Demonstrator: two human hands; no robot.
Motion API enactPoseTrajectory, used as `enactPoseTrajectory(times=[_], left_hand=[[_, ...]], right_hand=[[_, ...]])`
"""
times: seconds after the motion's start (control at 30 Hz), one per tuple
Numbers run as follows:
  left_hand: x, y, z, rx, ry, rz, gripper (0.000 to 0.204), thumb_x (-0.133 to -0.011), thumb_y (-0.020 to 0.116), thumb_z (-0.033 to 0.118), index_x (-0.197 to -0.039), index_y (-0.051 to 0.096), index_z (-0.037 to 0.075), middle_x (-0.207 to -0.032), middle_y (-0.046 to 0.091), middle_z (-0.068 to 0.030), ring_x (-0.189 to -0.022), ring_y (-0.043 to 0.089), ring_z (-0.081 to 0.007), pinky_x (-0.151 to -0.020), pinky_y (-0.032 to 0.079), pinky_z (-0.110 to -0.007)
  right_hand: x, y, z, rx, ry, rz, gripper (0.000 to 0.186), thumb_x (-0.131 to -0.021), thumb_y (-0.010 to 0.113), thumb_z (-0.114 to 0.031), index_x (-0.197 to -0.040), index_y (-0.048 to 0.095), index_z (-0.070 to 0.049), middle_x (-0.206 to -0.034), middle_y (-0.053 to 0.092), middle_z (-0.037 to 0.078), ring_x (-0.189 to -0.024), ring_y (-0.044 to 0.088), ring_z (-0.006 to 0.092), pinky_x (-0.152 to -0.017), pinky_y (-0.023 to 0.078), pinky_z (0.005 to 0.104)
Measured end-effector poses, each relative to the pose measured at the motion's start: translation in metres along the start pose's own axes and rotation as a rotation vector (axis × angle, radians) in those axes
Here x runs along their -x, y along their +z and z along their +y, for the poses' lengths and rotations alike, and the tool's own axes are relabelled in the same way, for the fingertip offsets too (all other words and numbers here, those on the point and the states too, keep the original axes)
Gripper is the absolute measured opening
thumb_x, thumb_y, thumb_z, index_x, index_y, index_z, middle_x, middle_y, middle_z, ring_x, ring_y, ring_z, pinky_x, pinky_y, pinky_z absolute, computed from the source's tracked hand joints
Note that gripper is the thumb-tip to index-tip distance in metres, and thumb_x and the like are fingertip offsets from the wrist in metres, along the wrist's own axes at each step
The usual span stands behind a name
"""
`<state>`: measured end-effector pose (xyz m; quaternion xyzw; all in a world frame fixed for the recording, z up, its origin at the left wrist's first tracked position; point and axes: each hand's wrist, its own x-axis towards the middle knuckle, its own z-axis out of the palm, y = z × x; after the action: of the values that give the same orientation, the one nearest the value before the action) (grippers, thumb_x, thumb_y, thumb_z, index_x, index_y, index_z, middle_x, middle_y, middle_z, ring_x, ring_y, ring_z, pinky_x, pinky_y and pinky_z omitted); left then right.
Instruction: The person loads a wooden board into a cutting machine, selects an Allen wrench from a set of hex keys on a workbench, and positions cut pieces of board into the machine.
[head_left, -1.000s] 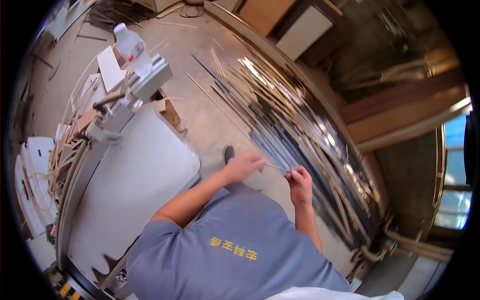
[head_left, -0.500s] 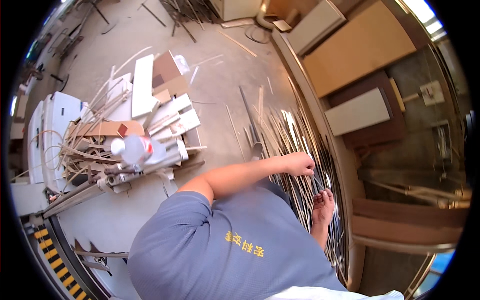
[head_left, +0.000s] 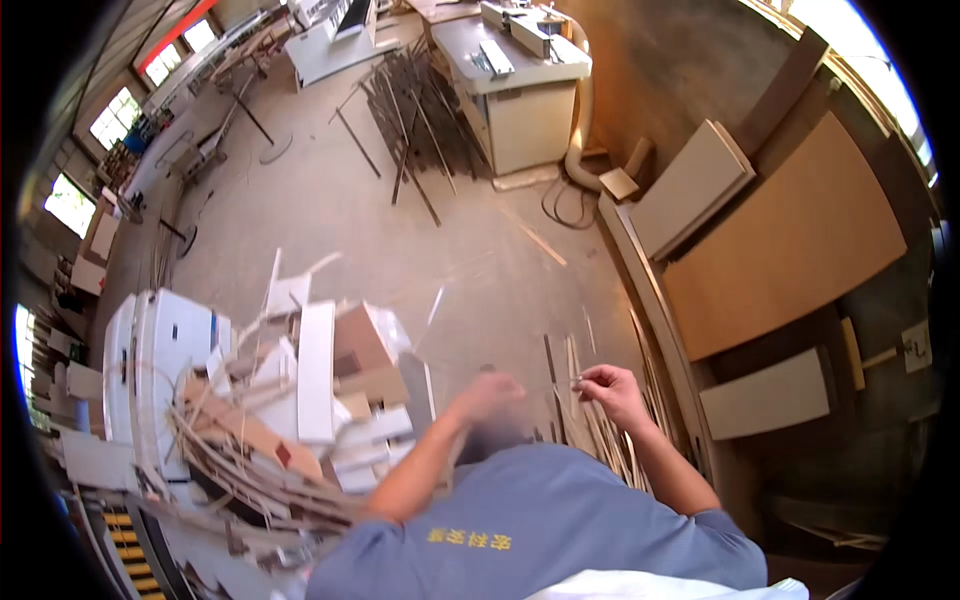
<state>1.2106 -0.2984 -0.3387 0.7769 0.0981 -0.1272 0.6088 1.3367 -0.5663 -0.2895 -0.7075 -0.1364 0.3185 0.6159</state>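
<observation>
Head view shows your right hand (head_left: 615, 393) in front of your chest, thumb and fingertips together, pinching what looks like 1 slender, greyish, rod-like piece (head_left: 577, 381). That piece sits at the right fingertips and points toward your left hand (head_left: 490, 397), which is blurred, so you cannot tell from this view whether its fingers are apart or closed on the far end.

If only the right fingertips bear the piece, it could tip or slip, because the grip looks small and near 1 end. A dropped piece could be hard to pick out among the long, narrow, pale and dark strips (head_left: 597, 437) lying on the floor below your right hand. Those loose strips could also roll or slide underfoot if you step onto them.

Underneath is a smooth, grey-beige concrete floor (head_left: 400, 240). To your left rises a jumbled heap of white and brown flat board offcuts (head_left: 316, 372), with thin, curved wooden strips (head_left: 250, 470) at its near side. To your right, 1 large, tan, rectangular board (head_left: 790, 250) leans by the wall. Farther ahead stand a pale, boxy machine table (head_left: 530, 130) with a beige flexible hose (head_left: 582, 130) beside it, and a tangle of dark, slender bars (head_left: 412, 110). Bright windows (head_left: 118, 120) line the far left.
</observation>
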Motion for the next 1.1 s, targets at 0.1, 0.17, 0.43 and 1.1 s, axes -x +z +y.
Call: enactPoseTrajectory(times=[0.1,0.17,0.43,1.1], left_hand=[[-0.056,-0.065,-0.025,0.306,-0.003,0.137,0.019,-0.094,0.071,0.021,-0.093,0.073,0.001,-0.087,0.071,-0.0018,-0.082,0.064,-0.0094,-0.076,0.052,-0.028],[-0.108,-0.113,-0.040,0.071,0.011,0.169,0.019,-0.094,0.071,0.020,-0.095,0.073,0.001,-0.088,0.071,-0.0019,-0.083,0.063,-0.0093,-0.077,0.052,-0.028],[-0.298,-0.278,0.056,0.148,0.043,0.028,0.018,-0.094,0.071,0.019,-0.097,0.072,0.002,-0.090,0.071,-0.0017,-0.084,0.063,-0.0093,-0.078,0.052,-0.028],[-0.838,-0.613,0.118,-0.243,-0.023,0.594,0.044,-0.086,0.075,0.037,-0.106,0.064,-0.001,-0.100,0.072,-0.0193,-0.094,0.071,-0.0318,-0.080,0.055,-0.042]], right_hand=[[-0.114,0.017,-0.009,0.119,0.028,-0.160,0.016,-0.091,0.069,-0.012,-0.097,0.071,0.002,-0.084,0.073,0.007,-0.076,0.069,0.0149,-0.068,0.055,0.0305],[-0.167,0.030,-0.017,0.108,0.079,-0.126,0.015,-0.090,0.068,-0.012,-0.094,0.070,0.002,-0.083,0.072,0.007,-0.076,0.068,0.0140,-0.068,0.054,0.0302],[-0.362,0.026,-0.132,-0.150,-0.007,0.136,0.011,-0.088,0.070,-0.008,-0.096,0.069,0.000,-0.084,0.071,0.003,-0.077,0.063,0.0091,-0.072,0.051,0.0251],[-0.928,-0.093,-0.353,-0.096,-0.368,0.250,0.004,-0.099,0.059,-0.006,-0.097,0.058,-0.002,-0.081,0.064,0.002,-0.070,0.059,0.0074,-0.066,0.048,0.0233]])
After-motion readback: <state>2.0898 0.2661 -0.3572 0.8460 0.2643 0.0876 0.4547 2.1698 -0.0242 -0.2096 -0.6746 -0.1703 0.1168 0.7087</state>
